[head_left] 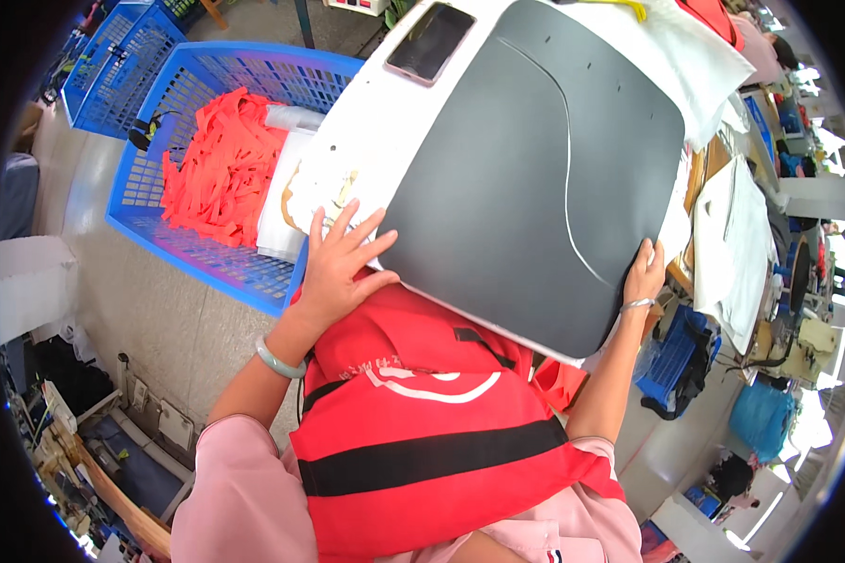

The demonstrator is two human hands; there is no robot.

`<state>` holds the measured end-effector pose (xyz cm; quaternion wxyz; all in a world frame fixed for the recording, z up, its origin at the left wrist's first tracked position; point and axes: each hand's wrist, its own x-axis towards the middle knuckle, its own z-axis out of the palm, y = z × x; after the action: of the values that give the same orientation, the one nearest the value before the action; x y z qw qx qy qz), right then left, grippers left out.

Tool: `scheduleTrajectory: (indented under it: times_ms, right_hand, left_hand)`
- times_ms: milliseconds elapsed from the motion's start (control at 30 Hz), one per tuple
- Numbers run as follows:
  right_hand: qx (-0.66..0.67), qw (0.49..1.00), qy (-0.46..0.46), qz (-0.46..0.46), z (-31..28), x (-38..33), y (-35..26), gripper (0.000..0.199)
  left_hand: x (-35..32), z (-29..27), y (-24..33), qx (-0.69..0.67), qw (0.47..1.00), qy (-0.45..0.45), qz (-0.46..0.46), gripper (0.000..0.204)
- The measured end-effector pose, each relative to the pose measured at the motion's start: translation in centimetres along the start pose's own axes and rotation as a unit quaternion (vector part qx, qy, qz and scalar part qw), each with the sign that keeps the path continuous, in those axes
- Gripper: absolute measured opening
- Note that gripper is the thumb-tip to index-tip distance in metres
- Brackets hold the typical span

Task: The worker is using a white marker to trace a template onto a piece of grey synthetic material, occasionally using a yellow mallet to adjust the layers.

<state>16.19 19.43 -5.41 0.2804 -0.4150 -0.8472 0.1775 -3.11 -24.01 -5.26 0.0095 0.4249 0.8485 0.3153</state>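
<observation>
A large dark grey panel (526,169) with rounded corners and a thin curved light line lies on the white tabletop (366,122), tilted to my view. My left hand (343,263) is spread open beside the panel's near left corner, with its fingers on the white surface and the thumb at the panel's edge. At the panel's right edge, my right hand (644,277) has its fingers bent over the rim and grips it. Red cloth (413,403) with a black band and white print covers my lap below the near edge.
Left of the table stands a blue plastic basket (207,258) holding red fabric strips (221,169) and white sheets. A phone (430,42) lies at the table's far left. White cloth (714,56) is bunched at the far right, and a blue crate (671,352) sits on the floor.
</observation>
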Motion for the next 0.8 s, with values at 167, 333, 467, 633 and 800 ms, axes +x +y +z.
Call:
scheduleTrajectory:
  times_ms: [167, 333, 467, 633, 800]
  right_hand:
    - [-0.019, 0.999, -0.023, 0.026, -0.6, -0.5, -1.1, 0.039]
    - [-0.04, 0.999, -0.017, 0.027, -0.5, -0.6, -1.4, 0.04]
    - [-0.062, 0.997, -0.022, 0.03, -0.5, -0.2, -1.0, 0.042]
    - [-0.079, 0.995, -0.036, 0.053, -0.4, 0.2, -2.2, 0.043]
    - [-0.103, 0.993, -0.037, 0.048, -0.4, 0.2, -2.6, 0.042]
  left_hand:
    - [0.1, -0.3, -0.1, -0.001, 1.0, 0.007, -0.001, 0.052]
    - [0.2, -0.2, -0.3, -0.002, 1.0, 0.002, -0.001, 0.051]
    - [0.3, -0.3, -0.2, -0.005, 1.0, -0.002, -0.001, 0.052]
    - [0.5, -0.3, -0.1, 0.007, 1.0, 0.007, -0.004, 0.048]
    - [0.5, -0.2, -0.1, 0.008, 1.0, 0.011, 0.0, 0.049]
